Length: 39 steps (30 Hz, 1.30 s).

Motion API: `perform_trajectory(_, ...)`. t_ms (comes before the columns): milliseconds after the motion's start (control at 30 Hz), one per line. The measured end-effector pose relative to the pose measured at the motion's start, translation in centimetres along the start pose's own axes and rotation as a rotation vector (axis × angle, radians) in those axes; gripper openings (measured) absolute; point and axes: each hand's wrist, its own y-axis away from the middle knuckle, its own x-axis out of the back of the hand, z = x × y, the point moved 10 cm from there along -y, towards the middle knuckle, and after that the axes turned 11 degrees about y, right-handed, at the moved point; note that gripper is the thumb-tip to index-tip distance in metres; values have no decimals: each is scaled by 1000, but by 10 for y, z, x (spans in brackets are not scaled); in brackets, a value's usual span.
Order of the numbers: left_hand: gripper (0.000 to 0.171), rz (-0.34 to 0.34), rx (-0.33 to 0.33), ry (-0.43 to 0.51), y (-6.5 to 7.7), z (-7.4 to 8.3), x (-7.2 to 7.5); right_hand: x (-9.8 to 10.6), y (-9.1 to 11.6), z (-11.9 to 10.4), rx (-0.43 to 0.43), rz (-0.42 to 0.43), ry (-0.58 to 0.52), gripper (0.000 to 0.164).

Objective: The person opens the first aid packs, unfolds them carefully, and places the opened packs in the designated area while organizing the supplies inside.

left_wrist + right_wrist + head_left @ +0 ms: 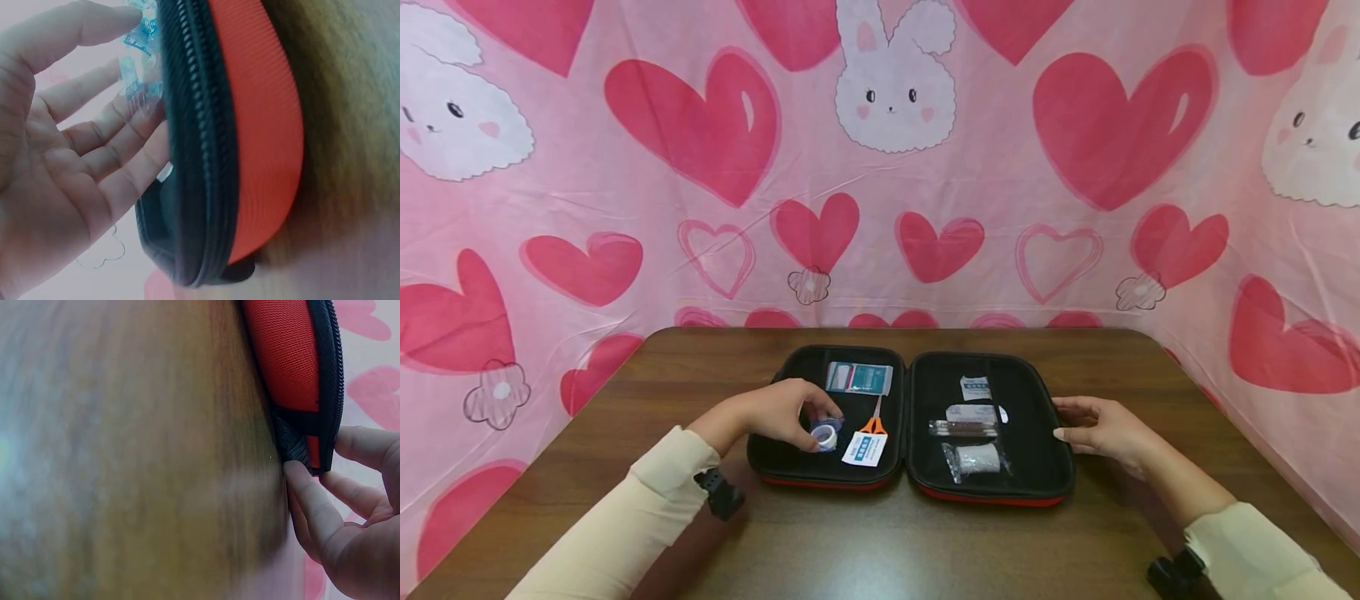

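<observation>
A black, red-sided zip case (pixel 1045 450) lies unfolded on the table, holding first-aid supplies in both halves. Over its left half, my left hand (pixel 786 412) pinches a white tape roll (pixel 824 437) in clear-blue wrapping between thumb and fingers. The wrapping (pixel 142 75) shows beside the case rim in the left wrist view. Orange-handled scissors (pixel 874 426), a white packet (pixel 865 449) and a teal packet (pixel 859 378) lie near that hand. At the right edge, my right hand (pixel 1108 433) holds the case rim, its thumb at the zip and a fingertip against a black strap (pixel 291 442).
The right half carries a wrapped bandage roll (pixel 977 458), a pack of thin sticks (pixel 962 428), a clear packet (pixel 973 413) and a small white packet (pixel 976 387). Under the case is a brown wooden table (pixel 880 542). A pink heart-patterned cloth (pixel 880 183) hangs behind.
</observation>
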Motion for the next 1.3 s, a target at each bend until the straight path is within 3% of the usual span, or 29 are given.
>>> perform_trajectory(167,41,30,-27,18,7,-4,9,0,0,-1,11,-2,-9,70)
perform_trajectory(533,42,139,5,26,18,-20,32,-1,0,-1,8,1,-3,69)
perform_trajectory(833,39,232,-8,-36,18,-31,46,0,1,-1,7,4,5,70)
perform_trajectory(967,44,247,-9,-57,14,-33,48,-1,1,0,8,6,5,70)
perform_trajectory(1200,52,210,54,24,11,-38,44,-1,1,1,1,6,0,69)
perform_trajectory(1300,50,223,27,11,10,-36,45,0,1,0,-1,11,3,69)
